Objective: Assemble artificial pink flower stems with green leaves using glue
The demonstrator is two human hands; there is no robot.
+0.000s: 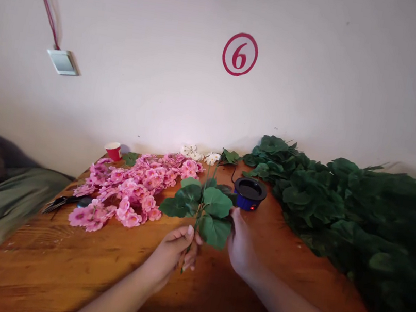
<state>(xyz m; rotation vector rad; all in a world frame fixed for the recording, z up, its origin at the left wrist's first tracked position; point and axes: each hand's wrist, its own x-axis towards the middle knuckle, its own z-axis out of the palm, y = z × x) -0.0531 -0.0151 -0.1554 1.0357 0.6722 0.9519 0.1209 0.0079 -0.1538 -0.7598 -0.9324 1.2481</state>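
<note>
Your left hand [178, 248] pinches the stem of a green leaf sprig [219, 202] above the wooden table [96, 275]. Your right hand [239, 244] is beside its leaves; whether it grips cannot be told. Beyond stands a blue pot [248, 198]; pink blossoms [137, 182] lie left, heaped leaves [315, 193] right.

Head camera: it was worn on the person's head and looked forward and down.
Wall [147, 63]: it stood farther off, faced nearly head-on, and filled about the upper half of the view.
Table [39, 266]: it was seen from above at a slant, stretching from the bottom edge toward the wall.
Left hand [177, 248] and right hand [239, 245]: they showed close up, below the middle.
</note>
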